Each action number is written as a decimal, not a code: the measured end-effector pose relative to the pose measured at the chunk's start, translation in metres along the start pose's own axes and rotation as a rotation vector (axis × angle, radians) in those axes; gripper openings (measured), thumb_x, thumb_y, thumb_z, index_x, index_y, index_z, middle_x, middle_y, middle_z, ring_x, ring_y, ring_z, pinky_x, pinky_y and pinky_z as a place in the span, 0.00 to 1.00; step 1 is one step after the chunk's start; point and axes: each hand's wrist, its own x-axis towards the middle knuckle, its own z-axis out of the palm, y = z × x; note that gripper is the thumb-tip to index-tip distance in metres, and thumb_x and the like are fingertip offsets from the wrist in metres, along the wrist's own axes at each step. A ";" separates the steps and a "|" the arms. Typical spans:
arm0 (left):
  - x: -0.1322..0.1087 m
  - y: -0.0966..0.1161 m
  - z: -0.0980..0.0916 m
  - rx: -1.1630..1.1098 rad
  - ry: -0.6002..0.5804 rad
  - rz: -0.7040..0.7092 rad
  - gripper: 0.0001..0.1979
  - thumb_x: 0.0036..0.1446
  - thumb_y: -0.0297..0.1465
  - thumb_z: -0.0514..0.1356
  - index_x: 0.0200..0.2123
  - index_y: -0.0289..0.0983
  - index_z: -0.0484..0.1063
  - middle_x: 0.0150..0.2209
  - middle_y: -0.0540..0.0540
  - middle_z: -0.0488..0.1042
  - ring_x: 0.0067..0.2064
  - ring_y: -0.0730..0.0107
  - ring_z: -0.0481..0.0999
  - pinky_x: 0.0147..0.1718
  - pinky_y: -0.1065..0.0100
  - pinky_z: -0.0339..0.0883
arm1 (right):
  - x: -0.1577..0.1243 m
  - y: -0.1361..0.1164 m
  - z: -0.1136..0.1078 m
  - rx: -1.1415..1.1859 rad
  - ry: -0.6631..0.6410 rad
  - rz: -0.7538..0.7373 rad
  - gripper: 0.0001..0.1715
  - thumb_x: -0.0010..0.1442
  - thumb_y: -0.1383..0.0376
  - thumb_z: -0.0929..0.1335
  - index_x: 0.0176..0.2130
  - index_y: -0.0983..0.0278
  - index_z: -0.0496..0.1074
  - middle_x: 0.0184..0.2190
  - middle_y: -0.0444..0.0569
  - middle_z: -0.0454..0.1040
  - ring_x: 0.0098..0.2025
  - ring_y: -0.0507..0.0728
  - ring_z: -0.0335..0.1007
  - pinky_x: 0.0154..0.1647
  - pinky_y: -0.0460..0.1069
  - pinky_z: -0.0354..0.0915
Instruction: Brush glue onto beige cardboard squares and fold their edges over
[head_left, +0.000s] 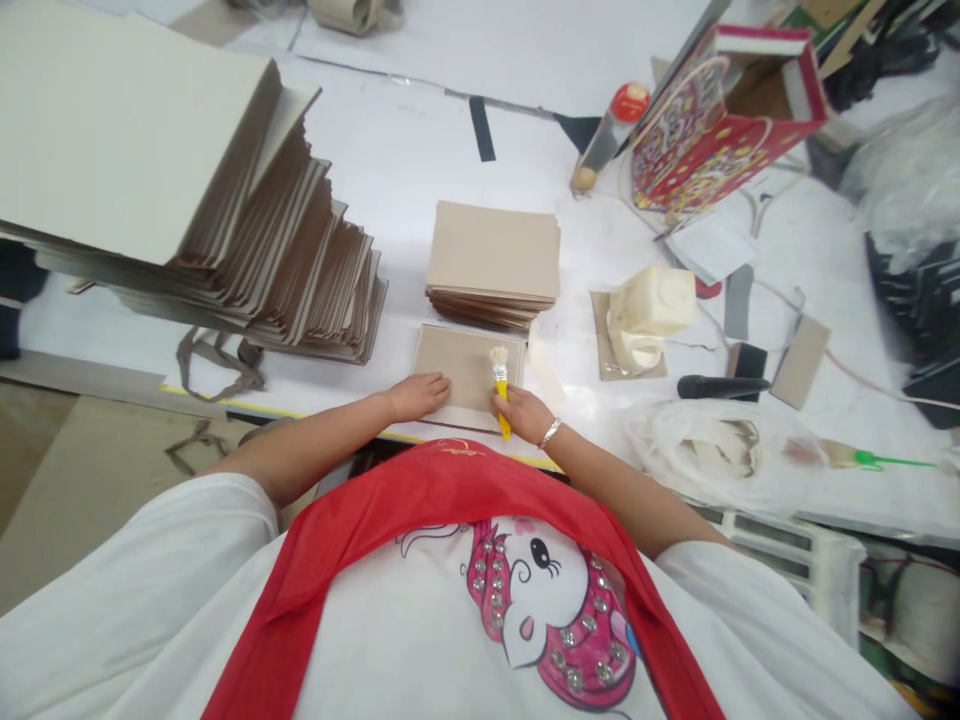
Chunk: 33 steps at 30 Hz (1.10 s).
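Observation:
A flat piece of brown cardboard (pixel 457 362) lies at the table's front edge before me. My left hand (pixel 421 396) rests on its left side, fingers stretched out and holding nothing. At the right side, my right hand (pixel 526 412) is closed around a paintbrush (pixel 502 395) with a yellow handle. The brush stands with its pale bristles pointing away from me, over the cardboard. Just behind the piece is a stack of same-coloured cardboard (pixel 495 250). A cut-open whitish plastic container (pixel 654 305) sits on a small cardboard square to the right.
A tall stack of large folded boards (pixel 225 220) rises on the left. On the right are a red-capped bottle (pixel 611 135), a red patterned paper bag (pixel 720 150), a black-handled tool (pixel 720 387) and a clear plastic bag (pixel 712 450). A dark strip (pixel 482 128) lies at the back.

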 end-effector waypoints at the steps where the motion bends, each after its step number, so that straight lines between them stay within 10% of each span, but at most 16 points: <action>1: 0.000 -0.001 0.000 -0.005 -0.021 -0.001 0.15 0.60 0.29 0.50 0.47 0.29 0.69 0.50 0.34 0.68 0.51 0.60 0.65 0.50 0.62 0.60 | 0.001 0.000 -0.001 -0.012 -0.016 -0.003 0.13 0.65 0.65 0.56 0.39 0.67 0.65 0.33 0.54 0.69 0.38 0.56 0.62 0.41 0.50 0.61; 18: 0.020 0.007 -0.020 -0.017 -0.164 -0.086 0.19 0.60 0.38 0.49 0.47 0.31 0.66 0.45 0.34 0.67 0.45 0.54 0.63 0.32 0.63 0.62 | 0.006 0.008 -0.016 0.016 -0.248 0.016 0.11 0.63 0.66 0.59 0.42 0.67 0.66 0.31 0.52 0.70 0.32 0.54 0.63 0.31 0.46 0.55; 23: 0.017 0.014 -0.023 -0.024 -0.161 -0.092 0.17 0.62 0.34 0.46 0.49 0.34 0.66 0.47 0.34 0.66 0.45 0.56 0.62 0.33 0.62 0.62 | -0.001 0.001 -0.022 0.109 -0.087 0.008 0.19 0.62 0.55 0.60 0.38 0.68 0.68 0.31 0.55 0.71 0.35 0.56 0.66 0.35 0.48 0.59; 27: 0.014 0.024 -0.022 0.013 -0.074 -0.122 0.19 0.62 0.34 0.46 0.54 0.40 0.62 0.54 0.38 0.62 0.46 0.57 0.62 0.35 0.61 0.60 | -0.003 -0.014 -0.040 0.227 0.098 0.282 0.24 0.61 0.52 0.59 0.47 0.67 0.66 0.29 0.52 0.74 0.30 0.55 0.69 0.32 0.48 0.61; 33: 0.015 0.032 -0.012 0.037 -0.010 -0.232 0.21 0.63 0.36 0.42 0.57 0.44 0.59 0.59 0.40 0.58 0.49 0.54 0.61 0.39 0.57 0.56 | 0.057 -0.026 -0.063 1.102 0.464 0.780 0.22 0.61 0.51 0.57 0.45 0.61 0.67 0.31 0.47 0.74 0.25 0.51 0.70 0.28 0.46 0.68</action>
